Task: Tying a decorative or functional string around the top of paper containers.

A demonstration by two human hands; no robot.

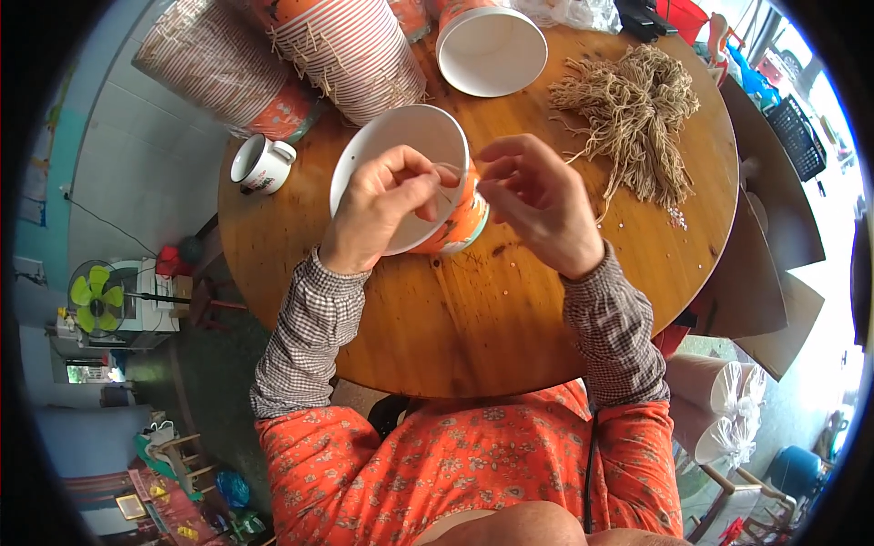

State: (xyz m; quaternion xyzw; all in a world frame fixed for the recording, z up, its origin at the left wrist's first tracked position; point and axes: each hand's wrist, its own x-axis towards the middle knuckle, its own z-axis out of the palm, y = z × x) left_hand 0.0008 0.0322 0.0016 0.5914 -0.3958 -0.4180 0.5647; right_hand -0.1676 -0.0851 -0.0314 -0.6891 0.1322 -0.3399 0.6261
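A paper bucket (470, 220), white inside and orange-patterned outside, lies tilted on the wooden table, its mouth turned toward me and to the left. My left hand (378, 205) is in front of that mouth, thumb and forefinger pinched on a thin pale cord (445, 178) near the rim. To the right of the rim, my right hand (544, 207) has its fingers curled, thumb and fingertips close together; what they hold, if anything, is too small to make out. A bundle of beige cords (642, 114) lies beyond my right hand.
Tall stacks of nested paper buckets (350, 55) stand at the far left, some wrapped in plastic (214, 68). Another white-mouthed bucket (492, 53) lies at the back. A white enamel mug (264, 166) sits by the table's left edge. Small bits (676, 217) lie below the cords.
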